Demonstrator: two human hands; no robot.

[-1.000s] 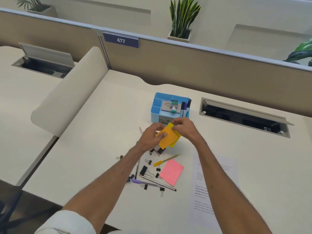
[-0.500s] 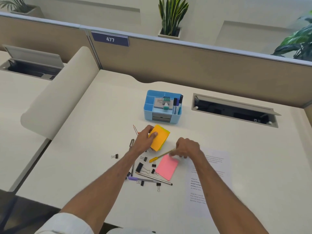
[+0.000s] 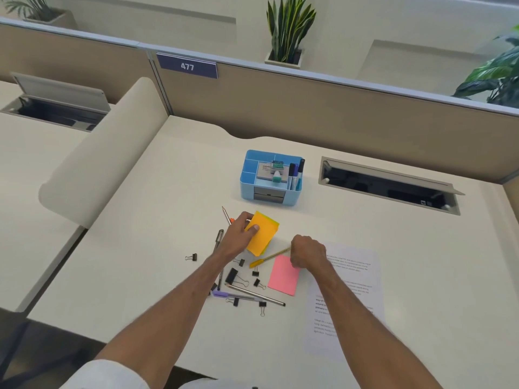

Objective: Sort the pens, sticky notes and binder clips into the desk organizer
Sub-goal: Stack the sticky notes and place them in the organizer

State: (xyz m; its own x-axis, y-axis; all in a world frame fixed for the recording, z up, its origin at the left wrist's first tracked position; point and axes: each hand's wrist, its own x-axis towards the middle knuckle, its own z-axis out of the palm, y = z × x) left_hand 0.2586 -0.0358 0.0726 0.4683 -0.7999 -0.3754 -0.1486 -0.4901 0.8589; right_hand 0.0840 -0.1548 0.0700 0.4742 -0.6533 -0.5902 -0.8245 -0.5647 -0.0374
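Observation:
The blue desk organizer (image 3: 247, 189) stands at the back of the desk with markers (image 3: 295, 175) in its right slot. In front of it, my left hand (image 3: 238, 237) holds a stack of orange and yellow sticky notes (image 3: 262, 234) just above the desk. My right hand (image 3: 307, 252) is curled down onto the top right corner of the pink sticky notes (image 3: 283, 276), which lie flat; its fingertips are hidden. A yellow pen (image 3: 266, 259) lies between the hands. Several black binder clips (image 3: 231, 276) and several pens (image 3: 252, 296) are scattered near my left forearm.
A printed sheet of paper (image 3: 351, 299) lies under my right forearm. An open cable hatch (image 3: 387, 183) is set into the desk right of the organizer. A rounded divider (image 3: 106, 153) borders the desk on the left. A lone binder clip (image 3: 191, 257) sits apart.
My right hand let go of the orange and yellow stack and dropped to the pink sticky notes. My left hand lowered the stack away from the organizer.

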